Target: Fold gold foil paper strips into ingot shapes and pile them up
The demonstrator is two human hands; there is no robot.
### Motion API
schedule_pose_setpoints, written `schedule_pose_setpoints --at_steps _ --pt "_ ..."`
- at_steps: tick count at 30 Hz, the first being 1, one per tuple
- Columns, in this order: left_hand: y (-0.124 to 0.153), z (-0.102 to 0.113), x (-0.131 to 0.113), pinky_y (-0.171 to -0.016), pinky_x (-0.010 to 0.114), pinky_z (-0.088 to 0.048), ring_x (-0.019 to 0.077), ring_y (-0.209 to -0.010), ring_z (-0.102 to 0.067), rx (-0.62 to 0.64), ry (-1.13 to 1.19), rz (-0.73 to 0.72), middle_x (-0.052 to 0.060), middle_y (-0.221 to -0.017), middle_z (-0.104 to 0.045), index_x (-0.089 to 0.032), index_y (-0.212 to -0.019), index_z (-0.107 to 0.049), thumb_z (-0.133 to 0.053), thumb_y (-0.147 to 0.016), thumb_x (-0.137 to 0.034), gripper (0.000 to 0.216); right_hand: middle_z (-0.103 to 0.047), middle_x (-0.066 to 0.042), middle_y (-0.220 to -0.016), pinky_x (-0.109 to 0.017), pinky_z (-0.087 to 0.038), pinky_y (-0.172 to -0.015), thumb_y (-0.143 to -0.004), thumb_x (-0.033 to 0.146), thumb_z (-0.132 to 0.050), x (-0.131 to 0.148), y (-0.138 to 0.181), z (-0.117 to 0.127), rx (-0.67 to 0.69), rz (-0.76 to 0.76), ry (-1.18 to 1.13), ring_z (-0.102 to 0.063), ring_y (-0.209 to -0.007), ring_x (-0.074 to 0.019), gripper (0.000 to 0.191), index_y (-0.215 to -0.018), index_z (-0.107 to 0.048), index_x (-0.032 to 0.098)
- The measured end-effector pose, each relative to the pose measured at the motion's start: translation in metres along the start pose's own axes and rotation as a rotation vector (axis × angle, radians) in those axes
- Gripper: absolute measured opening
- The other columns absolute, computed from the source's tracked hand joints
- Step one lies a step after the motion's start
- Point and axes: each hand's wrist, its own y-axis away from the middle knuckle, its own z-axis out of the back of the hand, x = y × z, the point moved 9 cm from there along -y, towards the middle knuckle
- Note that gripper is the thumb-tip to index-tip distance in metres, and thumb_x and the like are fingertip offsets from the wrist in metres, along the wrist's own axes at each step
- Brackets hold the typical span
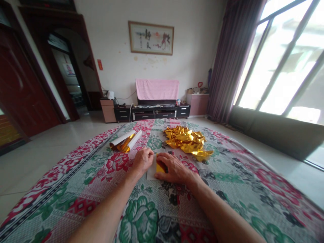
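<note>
A sheet of gold foil paper [151, 171] with a white back lies on the cloth in front of me, its right side folded over so that the gold face shows. My left hand [143, 160] is closed in a pinch at the sheet's upper left edge. Curved over the folded gold part, my right hand [174, 167] has its thumb at the near edge and its fingers at the far edge. Beyond it to the right is a heap of folded gold foil pieces [186, 139]. Loosely curled foil sheets [126, 141], white outside and gold inside, lie at the left.
A flowered tablecloth [141, 219] covers the large table, with its rounded edge at the far side. Past it stands a low black TV cabinet [158, 113] under a pink cloth [157, 88]. A window [280, 60] and a purple curtain [227, 60] are at the right.
</note>
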Motion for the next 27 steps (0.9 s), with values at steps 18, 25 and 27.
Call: schedule_pose_setpoints --at_steps 18,25,27 --pt "0.007 0.010 -0.016 -0.072 0.024 -0.046 0.0138 -0.075 -0.061 -0.005 0.081 -0.123 0.003 -0.081 -0.068 -0.018 -0.077 -0.069 -0.050 -0.072 -0.009 0.022 -0.056 -0.007 -0.111 -0.036 -0.038 -0.090 -0.070 0.053 -0.062 -0.003 0.000 -0.003 -0.025 -0.005 -0.007 -0.051 -0.101 -0.0208 0.049 -0.106 -0.054 0.020" --pt "0.011 0.007 -0.021 -0.076 0.025 -0.047 0.0145 -0.079 -0.061 0.005 0.079 -0.237 0.004 -0.083 -0.068 -0.017 -0.079 -0.070 -0.049 -0.073 -0.008 0.023 -0.056 -0.007 -0.113 -0.036 -0.038 -0.091 -0.069 0.050 -0.063 -0.002 0.000 -0.001 -0.037 0.003 -0.004 -0.051 -0.101 -0.0208 0.046 -0.102 -0.054 0.019" --pt "0.011 0.005 -0.023 -0.077 0.026 -0.048 0.0148 -0.080 -0.061 0.007 0.067 -0.267 0.004 -0.083 -0.068 -0.018 -0.079 -0.070 -0.048 -0.074 -0.008 0.024 -0.057 -0.007 -0.111 -0.036 -0.038 -0.090 -0.068 0.050 -0.064 -0.003 0.000 -0.002 -0.031 0.002 -0.003 -0.052 -0.100 -0.0207 0.047 -0.102 -0.054 0.019"
